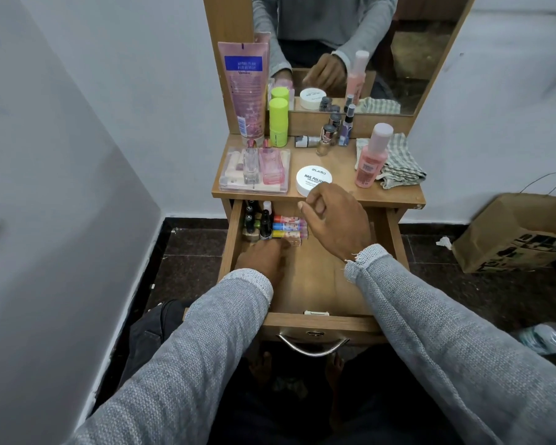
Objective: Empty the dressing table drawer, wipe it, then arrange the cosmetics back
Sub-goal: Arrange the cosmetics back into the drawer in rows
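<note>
The wooden drawer (318, 319) is pulled out toward me. Dark nail polish bottles (254, 221) stand in its back left corner, beside three coloured tubes (289, 226) lying in a row. My left hand (260, 260) lies low inside the drawer, blurred, with its fingertips touching a pale tube (294, 242) in front of that row. My right hand (334, 220) hovers over the back of the drawer with curled fingers and nothing visible in it. A white nail polish remover jar (312, 179) sits on the table top just beyond it.
The table top (334, 159) holds a clear cosmetics case (254, 170), a tall pink tube (244, 88), a green stick (278, 122), small bottles (329, 133), a pink bottle (371, 155) and a checked cloth (402, 165). A paper bag (520, 232) stands on the floor at right.
</note>
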